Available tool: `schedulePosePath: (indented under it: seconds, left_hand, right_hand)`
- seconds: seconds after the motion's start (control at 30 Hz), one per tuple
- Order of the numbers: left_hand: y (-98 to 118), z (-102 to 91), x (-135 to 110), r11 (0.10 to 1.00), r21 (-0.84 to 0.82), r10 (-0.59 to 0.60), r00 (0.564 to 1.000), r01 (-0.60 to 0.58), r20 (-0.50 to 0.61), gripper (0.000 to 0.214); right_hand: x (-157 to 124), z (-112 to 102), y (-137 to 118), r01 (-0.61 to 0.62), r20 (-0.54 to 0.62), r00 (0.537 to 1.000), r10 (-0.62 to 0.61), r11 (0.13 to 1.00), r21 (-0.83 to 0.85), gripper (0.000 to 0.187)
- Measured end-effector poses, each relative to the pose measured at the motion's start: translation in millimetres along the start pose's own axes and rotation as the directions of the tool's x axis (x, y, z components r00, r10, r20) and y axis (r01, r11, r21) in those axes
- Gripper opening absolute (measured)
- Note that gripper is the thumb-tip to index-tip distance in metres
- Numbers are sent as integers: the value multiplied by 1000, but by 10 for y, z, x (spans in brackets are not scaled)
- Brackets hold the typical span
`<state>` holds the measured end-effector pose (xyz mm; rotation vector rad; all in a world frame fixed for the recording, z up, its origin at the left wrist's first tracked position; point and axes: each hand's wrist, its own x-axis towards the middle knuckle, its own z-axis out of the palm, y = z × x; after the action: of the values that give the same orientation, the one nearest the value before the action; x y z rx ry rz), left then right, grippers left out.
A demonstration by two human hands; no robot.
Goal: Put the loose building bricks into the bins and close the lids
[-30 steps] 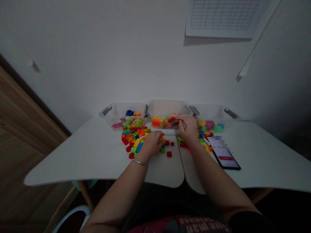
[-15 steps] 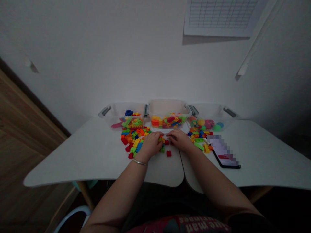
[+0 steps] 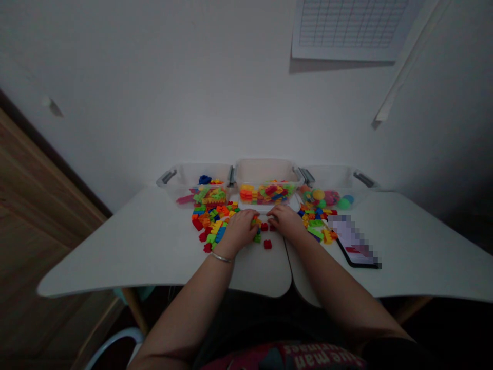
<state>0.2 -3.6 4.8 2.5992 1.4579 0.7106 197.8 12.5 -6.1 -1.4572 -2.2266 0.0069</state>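
My left hand (image 3: 242,228) is closed around a few toy building blocks; bits of yellow, orange and green (image 3: 254,221) show between thumb and fingers, the rest is hidden. Facing it, my right hand (image 3: 287,222) has its fingers curled down over a red building block (image 3: 272,227), mostly covered by the hand. Between the hands lies another small red block (image 3: 264,226). A separate red block (image 3: 267,244) sits on the table nearer to me. Loose mixed blocks (image 3: 215,223) are heaped beside my left hand, and a smaller group (image 3: 316,223) lies beyond my right forearm.
Three clear bins stand along the wall: the left (image 3: 185,174) and middle (image 3: 269,169) ones contain blocks, the right one (image 3: 335,177) coloured balls. A phone (image 3: 352,244) lies right of my forearm. The white table (image 3: 146,246) has a seam in the middle.
My right hand's fingers have drawn back slightly to the right and curled more. My left hand and the blocks around it look the same.
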Motion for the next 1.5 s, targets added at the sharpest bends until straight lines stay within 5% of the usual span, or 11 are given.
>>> schedulePosePath:
  seconds: [0.2, 0.57, 1.03, 1.23, 1.33, 1.4, 1.5]
  left_hand:
    - [12, -7, -7, 1000, -2, -8, 1000, 8, 5, 32]
    - [3, -1, -1, 1000, 7, -5, 1000, 5, -3, 33]
    - [-24, 26, -3, 1000, 0, 10, 1000, -10, -12, 33]
    - [-27, -8, -18, 1000, -18, 8, 1000, -8, -3, 33]
    - [-54, -4, -25, 1000, -23, -10, 1000, 10, -1, 33]
    - [-74, 2, -30, 999, -26, -23, 1000, 23, 4, 34]
    - [-95, 9, -35, 999, -35, -25, 1000, 25, 12, 34]
  right_hand:
    - [-10, -42, -52, -49, 3, 999, 49, 996, -75, 17]
    - [-4, -25, -72, -81, 49, 996, 79, 996, 45, 19]
    - [41, 35, -61, 16, -127, 992, 23, 956, 293, 20]
    - [206, -377, -119, 81, -489, 867, 97, 940, 331, 22]
    - [364, -626, -65, 72, -570, 817, 91, 964, 256, 23]
    - [484, -728, 1, 25, -574, 812, 105, 976, 215, 25]
    - [637, -770, 89, -80, -479, 866, 139, 987, 142, 27]
